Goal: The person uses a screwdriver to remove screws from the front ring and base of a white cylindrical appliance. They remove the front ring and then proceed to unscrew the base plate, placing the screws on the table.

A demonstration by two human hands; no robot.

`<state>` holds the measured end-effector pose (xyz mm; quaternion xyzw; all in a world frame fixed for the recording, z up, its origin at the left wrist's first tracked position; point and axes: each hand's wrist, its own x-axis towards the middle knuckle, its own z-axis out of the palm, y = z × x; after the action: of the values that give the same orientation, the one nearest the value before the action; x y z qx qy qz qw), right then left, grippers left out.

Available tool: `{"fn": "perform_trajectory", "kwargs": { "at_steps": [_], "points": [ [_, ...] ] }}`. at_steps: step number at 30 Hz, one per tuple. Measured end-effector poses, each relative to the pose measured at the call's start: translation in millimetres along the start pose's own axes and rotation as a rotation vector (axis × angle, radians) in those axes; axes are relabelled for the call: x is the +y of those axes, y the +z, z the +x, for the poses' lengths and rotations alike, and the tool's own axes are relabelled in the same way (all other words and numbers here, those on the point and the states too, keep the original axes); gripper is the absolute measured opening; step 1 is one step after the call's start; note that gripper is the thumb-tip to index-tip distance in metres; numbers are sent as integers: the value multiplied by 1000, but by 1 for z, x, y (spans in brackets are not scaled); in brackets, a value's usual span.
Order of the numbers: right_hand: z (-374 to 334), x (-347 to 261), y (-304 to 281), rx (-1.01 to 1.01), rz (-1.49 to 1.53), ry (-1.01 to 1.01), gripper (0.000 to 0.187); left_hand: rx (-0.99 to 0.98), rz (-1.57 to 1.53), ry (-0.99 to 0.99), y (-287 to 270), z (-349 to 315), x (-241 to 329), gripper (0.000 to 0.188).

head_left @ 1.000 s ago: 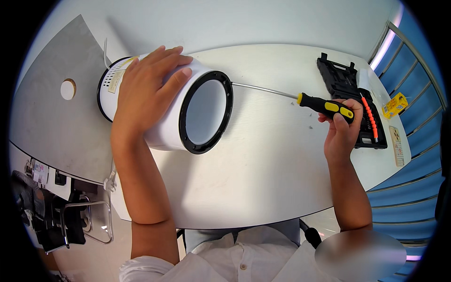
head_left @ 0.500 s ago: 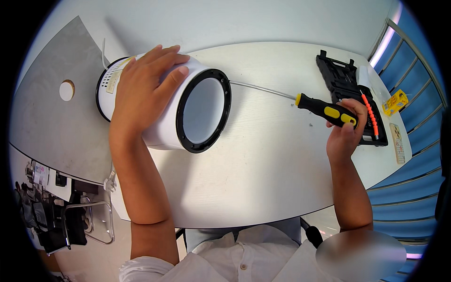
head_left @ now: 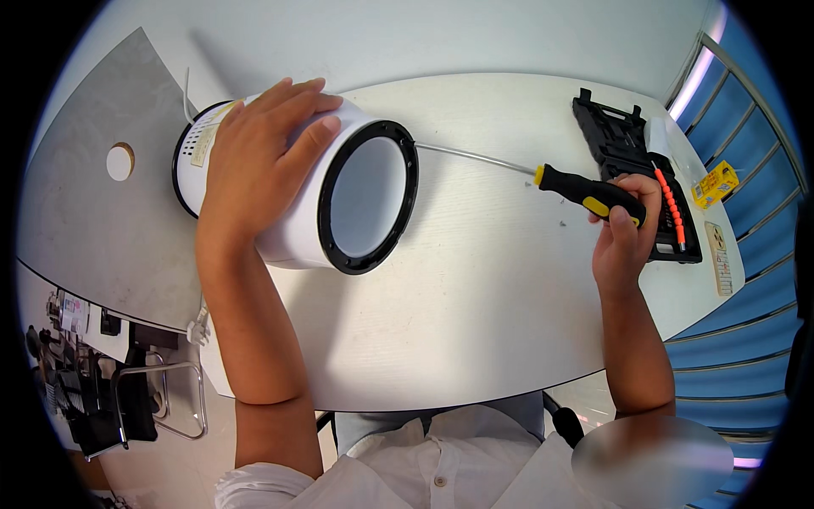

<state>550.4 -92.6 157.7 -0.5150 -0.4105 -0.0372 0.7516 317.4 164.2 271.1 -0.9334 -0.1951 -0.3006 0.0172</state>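
My left hand [head_left: 263, 161] lies over the top of the white drum [head_left: 301, 219], palm down, fingers draped along its curve and thumb spread away from them. The drum is on its side on the tabletop [head_left: 475, 297], right under that hand, its open end turned towards my right.

My right hand [head_left: 626, 233] is closed around the handle of the screwdriver [head_left: 577, 187], well apart from the drum. The shaft reaches across to the black rim [head_left: 356, 265], where its tip meets the upper right part; I can't tell whether it sits in a screw.

Through the drum's open end I see a smooth, pale inside. Just beyond my right hand the black case [head_left: 606, 140] lies open, with dark moulded slots and small pieces too tiny to make out, partly hidden by my fingers. An orange flexible shaft [head_left: 670, 206] lies along its right side. Near the case stands a yellow box [head_left: 715, 184]; its contents I can't see. A small metal bit [head_left: 562, 224] rests on the tabletop, left of my right hand.
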Motion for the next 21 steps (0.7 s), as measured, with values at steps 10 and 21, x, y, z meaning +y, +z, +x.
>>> {"fn": "perform_trajectory", "kwargs": {
  "at_steps": [10,21],
  "points": [
    [2,-4,-3,-14,3,3,38,-13,12,-12,0,-1,1,39],
    [6,-2,-21,-211,49,121,39,-8,29,5,-1,-3,-2,38]
  ]
}}
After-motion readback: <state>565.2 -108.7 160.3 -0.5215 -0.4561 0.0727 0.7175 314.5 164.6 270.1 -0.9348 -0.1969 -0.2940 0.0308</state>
